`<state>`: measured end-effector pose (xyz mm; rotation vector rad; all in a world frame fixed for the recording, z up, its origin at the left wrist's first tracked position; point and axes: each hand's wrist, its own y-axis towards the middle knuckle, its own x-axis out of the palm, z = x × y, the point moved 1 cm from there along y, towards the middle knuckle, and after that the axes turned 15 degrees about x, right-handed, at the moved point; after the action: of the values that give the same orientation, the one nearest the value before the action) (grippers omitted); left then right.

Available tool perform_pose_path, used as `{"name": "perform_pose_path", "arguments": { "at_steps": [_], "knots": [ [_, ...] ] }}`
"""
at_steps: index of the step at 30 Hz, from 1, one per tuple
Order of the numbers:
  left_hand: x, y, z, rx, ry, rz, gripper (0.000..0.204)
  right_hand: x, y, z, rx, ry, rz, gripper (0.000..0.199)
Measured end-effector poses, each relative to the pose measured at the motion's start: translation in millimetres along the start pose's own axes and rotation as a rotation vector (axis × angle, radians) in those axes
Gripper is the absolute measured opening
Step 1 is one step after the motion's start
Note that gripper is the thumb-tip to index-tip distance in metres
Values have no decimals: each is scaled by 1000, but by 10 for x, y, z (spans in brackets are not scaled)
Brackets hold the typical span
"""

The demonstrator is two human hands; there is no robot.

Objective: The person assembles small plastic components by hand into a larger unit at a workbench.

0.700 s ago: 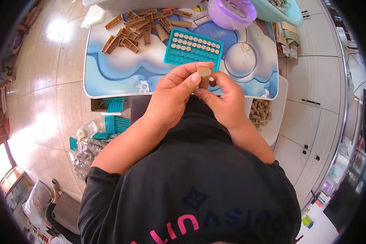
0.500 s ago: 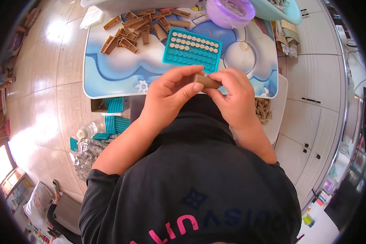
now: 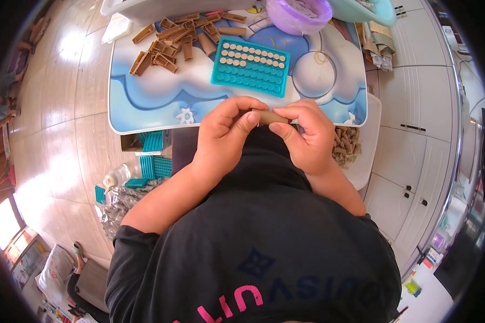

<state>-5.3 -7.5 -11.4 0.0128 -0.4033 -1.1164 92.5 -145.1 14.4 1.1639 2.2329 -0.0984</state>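
Observation:
A short brown tube-like piece [image 3: 272, 117] is held level between my two hands, just off the table's near edge. My left hand [image 3: 221, 132] pinches its left end between thumb and fingers. At its right end are the thumb and fingers of my right hand [image 3: 311, 137], closed around it. Beyond them a teal tray [image 3: 248, 91] lies on the table, its far rows filled with small round whitish discs [image 3: 248, 57] and its near rows showing bare teal pockets. Several hollow brown pieces [image 3: 167, 47] are heaped left of the tray.
The blue-and-white table [image 3: 145, 116] carries a lined purple bowl [image 3: 302, 19] and a pale teal basin [image 3: 380, 13] at the far right. Small brown pieces [image 3: 346, 145] are piled by my right arm. More teal trays [image 3: 155, 166] sit below left, beside a plastic bottle [image 3: 117, 175].
Both hands have drawn slightly nearer my body, away from the tray. My right thumb has shifted lower, and more of the brown piece shows between my fingers.

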Motion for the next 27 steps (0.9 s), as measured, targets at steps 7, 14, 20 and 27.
{"name": "perform_pose_path", "arguments": {
  "at_steps": [7, 14, 20, 27],
  "knots": [
    [-37, 184, 14, -35, 9, 7, 23, -523, -122, 392, 312, 243, 258, 18],
    [-446, 407, -82, 353, 783, 55, 20, -1763, -1127, 2327, 851, -235, 686, 24],
    [-440, 459, -61, 466, 1150, -151, 23, -1868, -1555, 2755, 1059, -518, 573, 25],
    [-477, 442, -84, 418, 1090, -162, 21, -1883, 208, 1630, 462, -340, 713, 24]
  ]
}}
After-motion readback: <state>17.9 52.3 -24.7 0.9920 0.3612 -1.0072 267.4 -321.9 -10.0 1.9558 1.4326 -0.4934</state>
